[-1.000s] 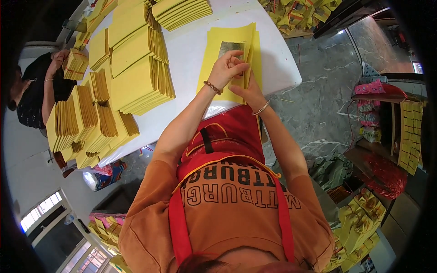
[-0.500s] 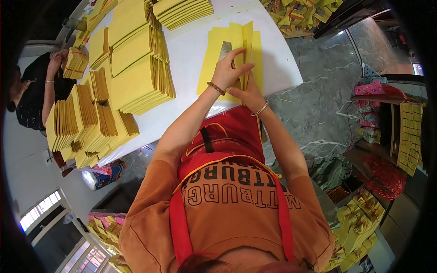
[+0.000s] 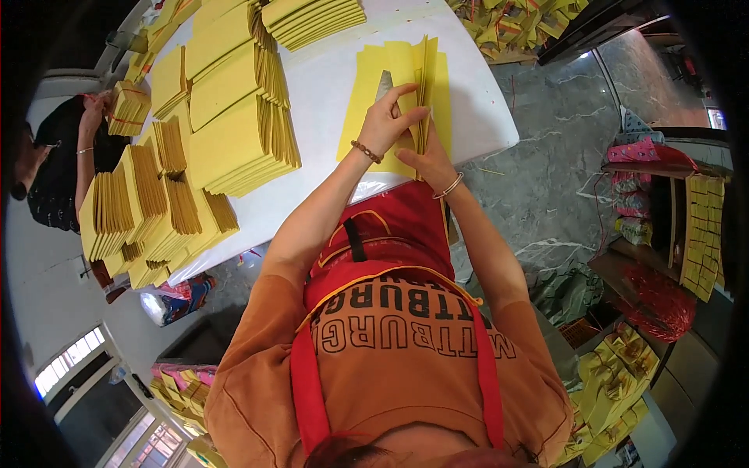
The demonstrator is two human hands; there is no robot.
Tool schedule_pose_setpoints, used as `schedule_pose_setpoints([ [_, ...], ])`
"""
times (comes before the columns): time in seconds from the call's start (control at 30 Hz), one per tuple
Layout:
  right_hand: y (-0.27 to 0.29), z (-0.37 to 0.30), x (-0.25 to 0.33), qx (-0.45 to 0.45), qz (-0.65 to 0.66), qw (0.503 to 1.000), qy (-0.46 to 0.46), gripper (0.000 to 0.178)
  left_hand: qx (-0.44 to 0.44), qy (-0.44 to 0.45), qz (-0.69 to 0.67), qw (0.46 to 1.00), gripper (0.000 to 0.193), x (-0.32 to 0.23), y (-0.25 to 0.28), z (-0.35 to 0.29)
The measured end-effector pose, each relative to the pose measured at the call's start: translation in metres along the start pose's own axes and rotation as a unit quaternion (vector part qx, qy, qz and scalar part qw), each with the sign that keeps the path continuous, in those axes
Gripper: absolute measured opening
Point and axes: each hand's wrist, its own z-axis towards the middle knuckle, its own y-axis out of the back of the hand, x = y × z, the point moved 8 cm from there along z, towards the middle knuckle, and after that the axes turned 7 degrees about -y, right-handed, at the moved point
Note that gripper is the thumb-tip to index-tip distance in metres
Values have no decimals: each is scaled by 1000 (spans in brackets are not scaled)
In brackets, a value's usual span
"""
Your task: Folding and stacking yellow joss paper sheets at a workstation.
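Yellow paper sheets lie in a flat stack near the table's right end, with a grey patch showing on the left part. From the stack's middle rises a bundle of yellow paper folds, standing on edge. My left hand grips these folds from the left, its fingers curled over them and the thumb pointing right. Against their right side is my right hand, thumb toward me; its other fingers are partly hidden behind the paper.
Stacks of folded yellow paper cover the left of the white table. At the far left another person handles a tied yellow bundle. More yellow paper lies beyond the table. Grey marbled floor extends rightward.
The upright folds have come closer together, and the flap that leaned out to the right now stands against the others. Both hands have shifted only slightly.
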Motion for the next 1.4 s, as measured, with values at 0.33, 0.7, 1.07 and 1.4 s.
schedule_pose_setpoints([
  [0.33,9,0,-3,-79,27,996,-15,54,-18,-17,32,999,49,-1,2,-1],
  [0.7,11,-1,-1,-77,-3,997,21,49,-68,-6,-47,997,34,1,7,-4],
  [1.07,7,-2,-1,-66,-14,998,22,64,-17,63,64,996,49,-7,-2,-2],
  [1.4,10,-2,-9,-63,-27,997,19,70,-20,-8,100,995,68,-15,2,0],
])
